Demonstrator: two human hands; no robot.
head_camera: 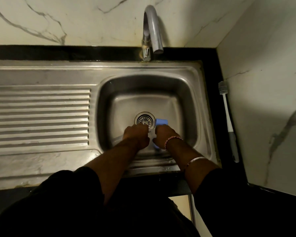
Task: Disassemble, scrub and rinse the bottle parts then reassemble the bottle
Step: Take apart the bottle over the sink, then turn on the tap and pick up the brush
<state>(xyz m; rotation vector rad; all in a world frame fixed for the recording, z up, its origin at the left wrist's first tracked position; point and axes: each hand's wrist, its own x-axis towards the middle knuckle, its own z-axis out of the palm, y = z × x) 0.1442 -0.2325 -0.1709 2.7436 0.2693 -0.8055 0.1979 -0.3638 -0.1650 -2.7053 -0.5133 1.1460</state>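
Both my hands are down in the steel sink basin (183, 106), close together near the drain (144, 119). My right hand (166, 135) grips a light blue bottle part (161, 121) that sticks out past its fingers, and a bit of blue also shows under its wrist. My left hand (137, 135) is curled beside it; what its fingers hold is hidden. A long bottle brush (228, 120) with a white and grey handle lies on the black counter to the right of the sink.
A chrome tap (152, 29) stands behind the basin with no water running. The ribbed draining board (39, 117) lies to the left. Marble walls close off the back and right side.
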